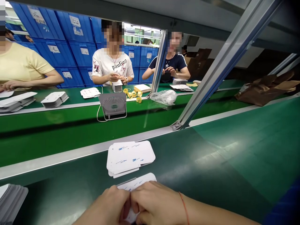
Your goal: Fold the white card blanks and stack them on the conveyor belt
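Observation:
My left hand [112,204] and my right hand [153,200] are side by side at the bottom centre, touching, with curled fingers. Between and beneath them is a white sheet [146,178] with blue print; its far edge shows beyond my knuckles. The fingertips are mostly hidden, and what they pinch is too small to name. Just past my hands, a loose stack of white rounded cards [131,156] with blue 3M print lies on the green table. A red string circles my right wrist.
A stack of cards [11,203] stands at the lower left. Past a metal rail [93,147] runs a green belt [58,131] with a small fan [113,104]. Metal posts [217,59] rise at the right. Three people work opposite, near card piles, yellow tape rolls [133,94] and a plastic bag [165,97].

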The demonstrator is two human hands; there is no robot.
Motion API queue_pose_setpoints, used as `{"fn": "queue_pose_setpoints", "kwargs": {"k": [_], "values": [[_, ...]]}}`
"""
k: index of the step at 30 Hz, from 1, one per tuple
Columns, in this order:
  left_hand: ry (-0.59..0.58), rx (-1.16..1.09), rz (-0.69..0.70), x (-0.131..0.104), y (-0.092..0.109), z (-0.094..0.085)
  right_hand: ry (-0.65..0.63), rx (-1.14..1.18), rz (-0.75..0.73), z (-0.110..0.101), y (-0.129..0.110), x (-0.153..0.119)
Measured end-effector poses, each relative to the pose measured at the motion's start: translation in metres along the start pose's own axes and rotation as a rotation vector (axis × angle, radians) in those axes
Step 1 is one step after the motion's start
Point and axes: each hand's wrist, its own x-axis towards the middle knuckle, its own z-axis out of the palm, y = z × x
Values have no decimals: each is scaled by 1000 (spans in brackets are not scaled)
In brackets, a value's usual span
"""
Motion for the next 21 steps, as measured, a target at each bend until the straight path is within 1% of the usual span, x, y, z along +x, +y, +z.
{"fn": "queue_pose_setpoints", "kwargs": {"k": [2, 4, 5, 9, 11, 13, 15, 18, 21], "values": [[-50, 71, -87, -2, 4, -5, -17, -3, 2, 0, 1, 1], [-87, 90, -116, -1, 5, -8, -40, -3, 2, -1, 1, 3], [-89, 88, -110, -1, 4, -8, -41, 0, -1, -2, 1, 3], [-26, 118, -35, 6, 0, -12, 3, 2, -1, -6, 4, 5], [-47, 143, -24, 8, 0, -15, 0, -3, -8, -8, 7, 5], [-75, 166, -23, 8, 2, -18, -7, 2, -45, -7, 10, 4], [-84, 180, -11, 6, 5, -20, 7, 9, -83, -4, 11, 2], [-83, 188, -13, -2, 7, -18, 63, -49, -91, 4, 8, -3], [-4, 148, 10, -9, 4, -11, 113, -142, -70, 11, 2, -9]]}}
